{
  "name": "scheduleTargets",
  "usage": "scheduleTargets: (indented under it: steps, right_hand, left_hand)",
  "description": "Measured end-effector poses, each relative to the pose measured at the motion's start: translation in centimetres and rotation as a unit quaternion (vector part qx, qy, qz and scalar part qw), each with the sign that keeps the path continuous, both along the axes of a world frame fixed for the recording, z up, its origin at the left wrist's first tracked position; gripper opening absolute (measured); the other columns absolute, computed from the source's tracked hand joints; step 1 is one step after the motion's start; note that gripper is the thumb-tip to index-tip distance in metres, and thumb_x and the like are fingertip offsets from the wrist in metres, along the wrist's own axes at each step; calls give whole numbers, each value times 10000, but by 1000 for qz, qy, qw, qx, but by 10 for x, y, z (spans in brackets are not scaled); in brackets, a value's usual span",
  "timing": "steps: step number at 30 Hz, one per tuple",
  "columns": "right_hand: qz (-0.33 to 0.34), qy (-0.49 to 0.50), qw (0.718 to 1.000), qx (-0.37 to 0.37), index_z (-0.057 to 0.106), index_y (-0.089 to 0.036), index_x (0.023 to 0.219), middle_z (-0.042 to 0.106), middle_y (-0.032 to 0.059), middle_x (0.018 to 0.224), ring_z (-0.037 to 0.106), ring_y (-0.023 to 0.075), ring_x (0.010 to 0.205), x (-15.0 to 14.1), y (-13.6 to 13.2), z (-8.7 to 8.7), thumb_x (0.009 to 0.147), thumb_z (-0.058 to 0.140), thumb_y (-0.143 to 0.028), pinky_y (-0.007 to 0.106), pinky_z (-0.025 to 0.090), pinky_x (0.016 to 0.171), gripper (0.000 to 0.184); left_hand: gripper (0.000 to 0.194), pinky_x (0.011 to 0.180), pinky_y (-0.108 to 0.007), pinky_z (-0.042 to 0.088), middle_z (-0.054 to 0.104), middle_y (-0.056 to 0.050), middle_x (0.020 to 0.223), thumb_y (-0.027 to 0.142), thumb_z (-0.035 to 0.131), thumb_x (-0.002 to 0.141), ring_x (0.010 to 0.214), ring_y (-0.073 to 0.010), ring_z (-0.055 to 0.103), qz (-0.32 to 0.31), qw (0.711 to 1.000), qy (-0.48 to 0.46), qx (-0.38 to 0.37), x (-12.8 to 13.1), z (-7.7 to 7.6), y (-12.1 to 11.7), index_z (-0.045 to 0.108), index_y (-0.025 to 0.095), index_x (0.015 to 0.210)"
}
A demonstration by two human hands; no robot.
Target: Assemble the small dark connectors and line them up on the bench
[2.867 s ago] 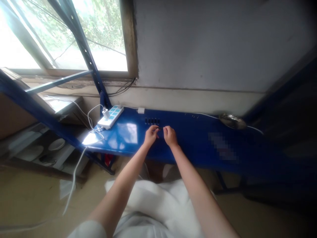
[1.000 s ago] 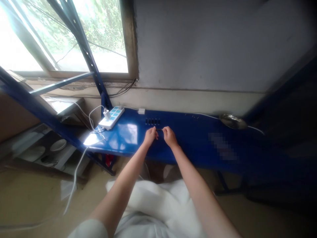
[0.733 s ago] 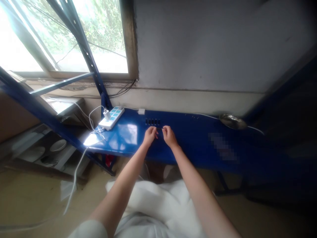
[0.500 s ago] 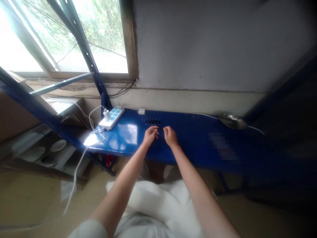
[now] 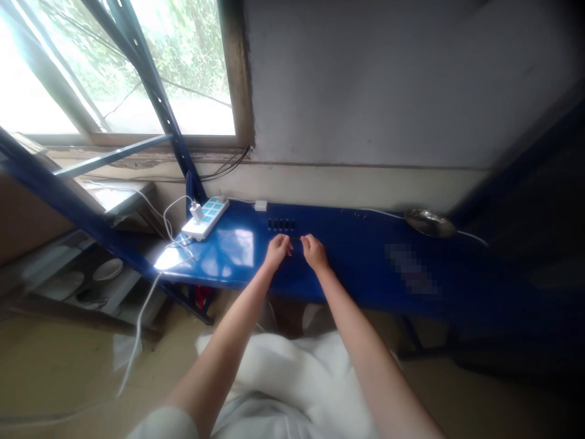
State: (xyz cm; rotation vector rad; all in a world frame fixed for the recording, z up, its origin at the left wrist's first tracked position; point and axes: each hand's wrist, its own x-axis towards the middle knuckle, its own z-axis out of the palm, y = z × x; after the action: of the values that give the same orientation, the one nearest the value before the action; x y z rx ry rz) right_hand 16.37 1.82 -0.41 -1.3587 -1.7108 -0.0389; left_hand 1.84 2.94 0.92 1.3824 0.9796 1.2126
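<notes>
Over the blue table, my left hand and my right hand are close together, fingers pinched. Between them runs a small, thin dark piece, one end in each hand; its kind is too small to make out. Just beyond my fingertips a row of several small black pieces stands side by side on the table, apart from both hands.
A white power strip with a plugged-in charger lies at the table's left end. A white adapter sits near the back edge. Toward the back right is a shiny metal dish beside a white cable. Blue rack posts rise at left.
Both hands stay almost in place, still pinching the thin dark piece, with only slight finger shifts. The row of black pieces is unchanged.
</notes>
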Motion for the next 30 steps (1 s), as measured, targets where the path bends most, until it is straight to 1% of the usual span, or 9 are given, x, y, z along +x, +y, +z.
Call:
scheduleTargets:
  steps: [2,6,11,15,18,20,24,27,30]
  right_hand:
    - [0,3,1000,0,505,-200,685,569,45,640,518,150,611,0,-1,1,906,286,-392,242,364,596,366]
    - [-4,20,1000,-3,504,-205,660,555,32,603,506,142,573,-1,-5,6,898,295,-432,235,352,572,389]
    - [-18,62,998,-10,461,-211,574,495,7,507,443,123,477,0,-9,11,883,313,-472,236,325,523,431]
    - [-56,130,990,7,454,-211,565,501,7,504,457,124,479,3,-9,11,876,312,-485,242,361,546,438]
    - [-66,166,984,21,498,-204,639,550,22,572,505,138,540,4,-7,10,877,314,-476,251,398,580,406]
    - [-43,159,986,28,527,-198,714,581,36,647,535,149,606,3,-7,10,877,328,-460,259,419,615,367]
    - [47,84,995,23,551,-202,803,596,49,774,551,152,723,-1,-6,10,885,352,-396,258,434,686,290]
    - [101,31,994,7,561,-200,824,586,50,808,546,147,732,-3,-6,11,881,377,-344,249,432,682,241]
    - [117,6,993,-11,573,-195,839,581,54,825,541,147,711,-4,-7,11,873,398,-316,249,430,659,215]
  left_hand:
    - [364,446,-188,367,560,16,566,502,472,792,414,-66,501,5,1000,1,-6,0,0,0,505,148,714]
    - [403,448,-193,372,557,12,543,534,454,790,409,-71,501,25,999,-10,-20,0,2,1,490,154,663]
    - [378,444,-190,364,561,17,560,521,467,789,400,-65,497,55,997,-43,-31,1,1,4,493,157,690]
    - [369,440,-189,362,558,17,562,513,488,779,399,-61,491,67,995,-64,-40,1,0,5,491,153,698]
    - [357,451,-188,375,571,8,575,498,549,745,417,-59,493,52,997,-53,-32,0,2,2,533,141,731]
    - [360,456,-191,383,590,-6,591,487,586,719,429,-63,498,27,999,-26,-24,-1,5,-1,573,130,765]
    - [370,443,-195,372,616,-26,618,475,609,702,423,-65,495,2,1000,-8,-22,-2,9,-5,606,117,792]
    - [369,450,-198,378,629,-34,647,468,608,703,433,-67,504,6,999,-25,-22,-2,10,-5,602,114,811]
    - [363,463,-198,386,629,-33,657,454,614,701,446,-66,508,9,999,-35,-20,-3,10,-5,601,114,826]
